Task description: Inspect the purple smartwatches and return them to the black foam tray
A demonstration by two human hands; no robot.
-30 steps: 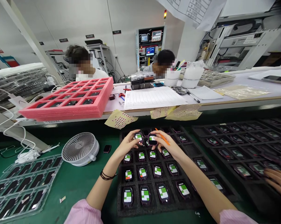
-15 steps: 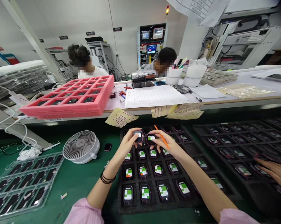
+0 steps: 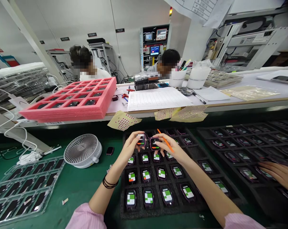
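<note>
My left hand [image 3: 130, 147] is closed on a square smartwatch body [image 3: 141, 140] with its screen lit and no strap visible. Beside it, my right hand [image 3: 174, 149] grips a second lit smartwatch [image 3: 154, 143]. An orange pen [image 3: 164, 138] also lies slanted between the fingers of that hand. Both watches are held up over the far part of a black foam tray [image 3: 123, 200]. Several more watches sit in its pockets, many showing green and white screens. Parts of the held watches are hidden behind my fingers.
A round fan [image 3: 82, 149] and a lone watch [image 3: 110, 150] are left of the tray. A clear plastic tray [image 3: 47, 194] lies farther left. On the shelf stands a pink foam tray [image 3: 67, 117]. At right, another person's hand [image 3: 279, 175] rests over a second black tray [image 3: 261, 197].
The screens of both held watches have switched from mostly white or green to dark with orange and green bands. My hands have stayed almost in place, keeping their grip.
</note>
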